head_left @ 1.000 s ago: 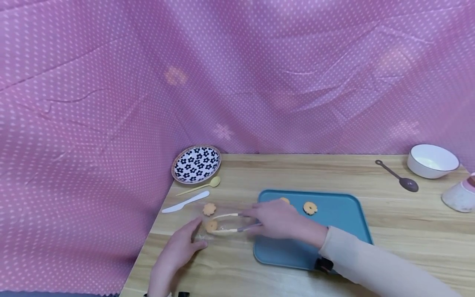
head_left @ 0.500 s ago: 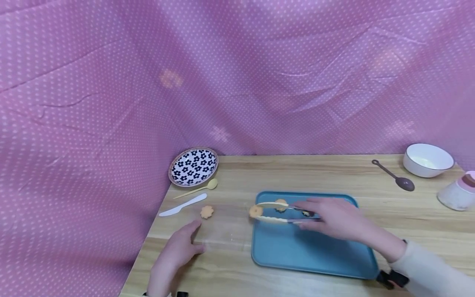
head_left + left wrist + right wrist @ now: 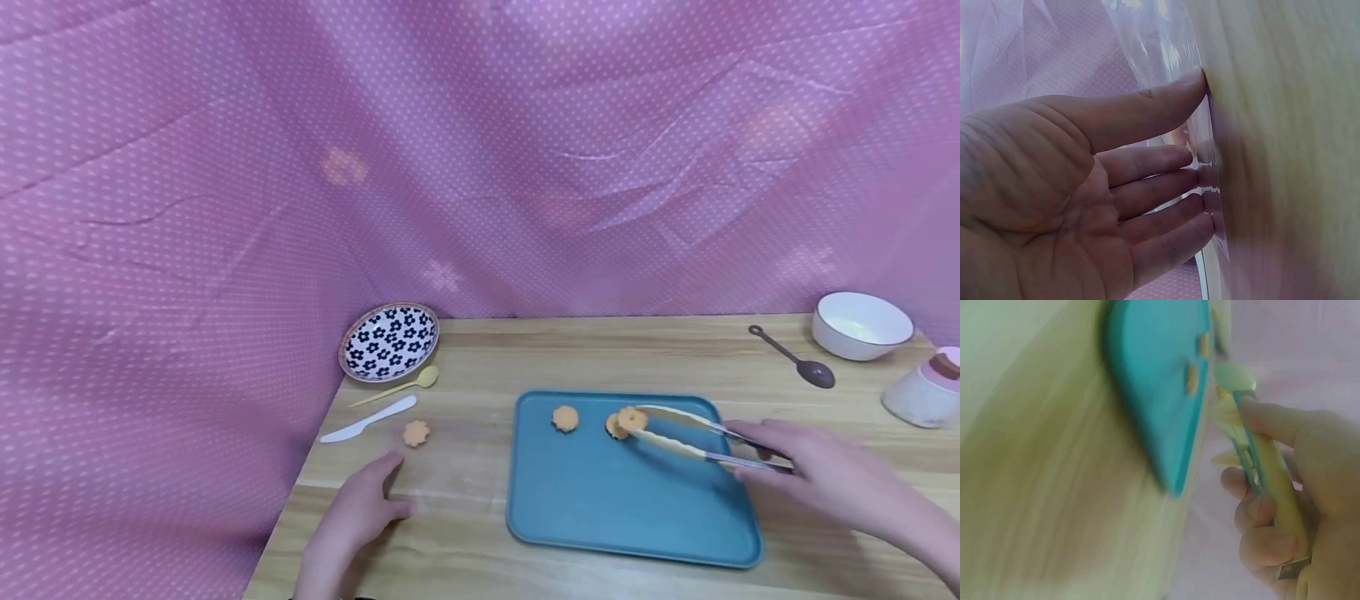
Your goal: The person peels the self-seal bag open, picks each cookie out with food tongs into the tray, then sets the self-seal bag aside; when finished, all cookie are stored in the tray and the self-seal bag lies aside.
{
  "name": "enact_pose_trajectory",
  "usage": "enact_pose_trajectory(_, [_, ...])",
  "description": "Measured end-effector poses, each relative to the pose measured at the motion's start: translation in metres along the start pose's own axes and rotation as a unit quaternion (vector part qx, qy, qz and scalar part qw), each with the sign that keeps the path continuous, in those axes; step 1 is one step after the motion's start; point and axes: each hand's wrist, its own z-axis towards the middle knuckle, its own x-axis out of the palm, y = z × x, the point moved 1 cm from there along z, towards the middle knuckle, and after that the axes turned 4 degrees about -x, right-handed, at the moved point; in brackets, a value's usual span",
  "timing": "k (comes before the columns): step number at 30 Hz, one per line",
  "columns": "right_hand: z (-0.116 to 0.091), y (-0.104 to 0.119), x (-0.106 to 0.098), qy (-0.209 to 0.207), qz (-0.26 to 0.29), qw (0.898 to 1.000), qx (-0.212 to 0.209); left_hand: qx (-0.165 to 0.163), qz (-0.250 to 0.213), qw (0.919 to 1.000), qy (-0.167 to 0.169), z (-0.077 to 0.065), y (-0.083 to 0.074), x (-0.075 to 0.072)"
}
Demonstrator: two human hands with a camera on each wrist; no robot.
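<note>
My right hand (image 3: pixel 832 479) grips a pair of tongs (image 3: pixel 671 443) with cream tips. A round cookie (image 3: pixel 632 418) with a small centre hole is held at the tips, above the blue tray (image 3: pixel 630 508). Just behind it, partly covered, another cookie (image 3: pixel 617 427) lies on the tray, and a scalloped cookie (image 3: pixel 565 418) sits further left. My left hand (image 3: pixel 356 504) stays on the left, its thumb and fingertips touching a clear plastic sheet or bag (image 3: pixel 1175 44). One more cookie (image 3: pixel 416 432) lies beyond that hand's fingertips.
A white plastic knife (image 3: pixel 367 419), a yellow spoon (image 3: pixel 397 386) and a flower-patterned dish (image 3: pixel 390 342) lie at the back left. At the back right are a brown spoon (image 3: pixel 802 364), a white bowl (image 3: pixel 862 327) and a pink-topped container (image 3: pixel 926 392).
My right hand has moved rightward, carrying a cookie in the tongs from the clear plastic to above the tray. My left hand has hardly moved.
</note>
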Motion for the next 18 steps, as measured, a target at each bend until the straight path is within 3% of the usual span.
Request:
enact_pose_trajectory(9, [-0.026, -0.031, 0.006, -0.004, -0.034, 0.999, 0.024, 0.007, 0.021, 0.9998, -0.002, -0.003, 0.001, -0.001])
enact_pose_trajectory(14, [-0.024, -0.029, 0.002, 0.012, -0.026, 0.999, 0.032, 0.022, 0.031, 0.9992, -0.016, -0.003, 0.003, -0.002])
enact_pose_trajectory(18, [-0.012, -0.015, -0.008, 0.020, -0.008, 0.999, 0.028, 0.023, 0.028, 0.9993, -0.013, -0.003, 0.003, -0.003])
